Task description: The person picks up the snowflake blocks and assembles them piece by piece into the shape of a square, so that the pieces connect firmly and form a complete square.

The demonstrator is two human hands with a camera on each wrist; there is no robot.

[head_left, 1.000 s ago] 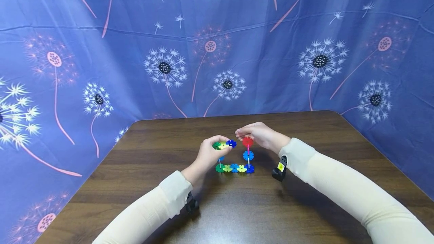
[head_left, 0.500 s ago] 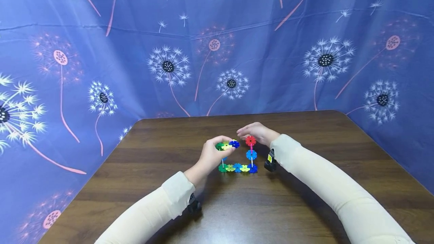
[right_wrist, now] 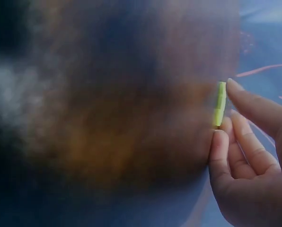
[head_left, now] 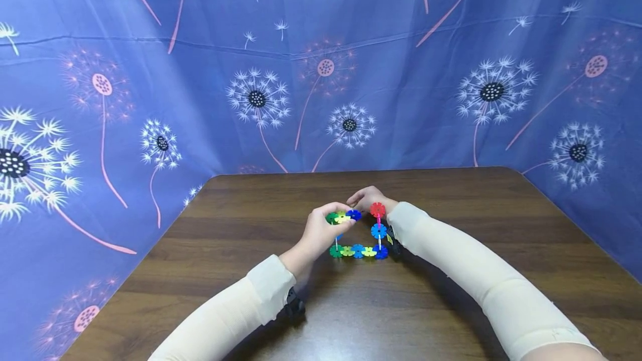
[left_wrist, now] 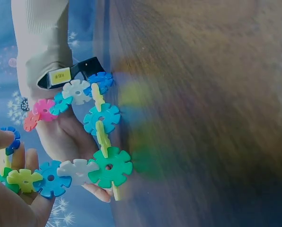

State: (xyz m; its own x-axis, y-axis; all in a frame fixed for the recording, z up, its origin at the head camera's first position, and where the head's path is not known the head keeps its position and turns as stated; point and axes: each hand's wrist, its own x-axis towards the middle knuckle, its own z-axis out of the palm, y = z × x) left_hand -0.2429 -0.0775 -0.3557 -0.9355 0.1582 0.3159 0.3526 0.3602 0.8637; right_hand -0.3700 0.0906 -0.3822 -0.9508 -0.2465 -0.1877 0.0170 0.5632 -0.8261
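An open frame of interlocking flower-shaped discs stands on the table, its bottom row [head_left: 358,251] green, yellow and blue. My left hand [head_left: 317,233] pinches the left column's bent-over top, with the thumb on a dark blue disc [left_wrist: 11,139]. A red disc [head_left: 378,209] tops the right column, above a pink piece and a blue disc [head_left: 378,231]. Behind the frame is my right hand [head_left: 366,199], partly hidden by the red disc. In the right wrist view its thumb and fingertips pinch a yellow-green disc [right_wrist: 220,104], seen edge-on.
The frame stands on a brown wooden table [head_left: 281,194]. A blue dandelion-print cloth [head_left: 401,99] hangs along the table's back and sides. Black wrist cameras are strapped at both cuffs, the left one [head_left: 294,303] low over the table.
My right hand and forearm have moved left and in behind the frame's right column. My left hand keeps its pinch. The whole head view has shifted slightly.
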